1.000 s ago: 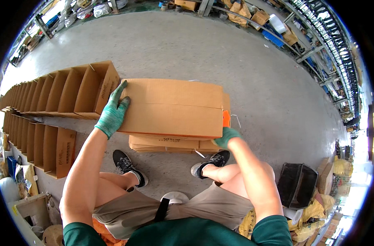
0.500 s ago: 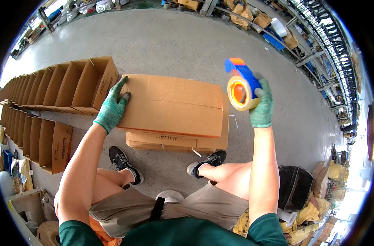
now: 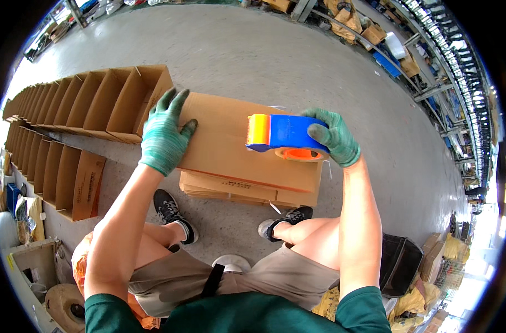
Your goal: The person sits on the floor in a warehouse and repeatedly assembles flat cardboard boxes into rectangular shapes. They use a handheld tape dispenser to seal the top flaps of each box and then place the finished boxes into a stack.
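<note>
A closed cardboard box [image 3: 225, 133] lies in front of me on a stack of flattened cardboard boxes [image 3: 231, 187]. My left hand [image 3: 167, 136], in a green glove, is at the box's left end with fingers spread and thumb over its top. In my right hand [image 3: 336, 137], gloved alike, is a blue tape dispenser [image 3: 294, 132] with an orange-yellow front end. It is held above the right part of the box, its front end toward the left. The tape roll shows only partly beneath the dispenser's body.
Two rows of upright open cartons [image 3: 128, 105] stand on the floor at the left. A black bin [image 3: 400, 266] is at my right, near yellow sacks [image 3: 414, 302]. Metal racks [image 3: 431, 91] with goods line the far right. My feet flank the stack's near side.
My right hand has brought the tape dispenser left over the box and turned it lengthwise. My left hand's fingers have spread and lifted somewhat at the box's left end.
</note>
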The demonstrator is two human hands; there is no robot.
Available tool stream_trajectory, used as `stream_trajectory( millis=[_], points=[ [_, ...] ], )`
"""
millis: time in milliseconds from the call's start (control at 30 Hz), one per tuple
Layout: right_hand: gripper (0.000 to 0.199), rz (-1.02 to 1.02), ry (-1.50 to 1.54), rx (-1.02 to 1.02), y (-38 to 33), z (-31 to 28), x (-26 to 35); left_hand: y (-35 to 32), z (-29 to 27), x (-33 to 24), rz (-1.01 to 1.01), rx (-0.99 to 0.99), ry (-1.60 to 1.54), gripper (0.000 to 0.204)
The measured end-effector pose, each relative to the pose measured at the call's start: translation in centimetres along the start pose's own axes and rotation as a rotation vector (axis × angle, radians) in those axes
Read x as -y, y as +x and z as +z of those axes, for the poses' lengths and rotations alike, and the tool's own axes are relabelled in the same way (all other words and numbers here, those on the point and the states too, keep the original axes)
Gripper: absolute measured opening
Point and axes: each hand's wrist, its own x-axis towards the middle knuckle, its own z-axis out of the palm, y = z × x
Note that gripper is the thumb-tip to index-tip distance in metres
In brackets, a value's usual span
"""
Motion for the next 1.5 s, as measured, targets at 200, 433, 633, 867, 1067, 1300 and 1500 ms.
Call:
stream_trajectory(
  millis=[200,433,633,867,1067,1300,1500],
  points=[
    [0.046,0.039,0.065,-0.001,-0.6,-1.2,-2.0,-1.5,-1.0,-5.7,-0.735,0.551,-1.203,0.040],
    [0.039,0.040,0.131,0.012,-0.8,-0.9,-1.3,-1.9,2.4,-10.2,-0.984,0.786,-1.649,0.067],
    [0.041,0.038,0.144,-0.063,-1.0,-0.4,-0.9,-2.7,3.5,-11.6,-0.884,0.524,-1.658,0.044],
    [0.047,0.089,-0.133,0.109,0.3,-0.5,1.0,-1.2,3.6,-7.0,-0.285,0.023,-0.718,0.022],
    [0.054,0.095,-0.263,0.138,1.0,1.0,3.3,0.1,0.4,3.3,-0.674,-0.201,-1.169,0.023],
    [0.061,0.111,-0.352,0.108,1.4,2.8,4.5,-0.1,2.5,6.1,-0.738,-0.113,-1.053,0.023],
    [0.065,0.108,-0.385,0.118,1.7,2.8,4.3,-1.0,5.4,8.1,-0.703,0.259,-0.824,0.028]
  ],
)
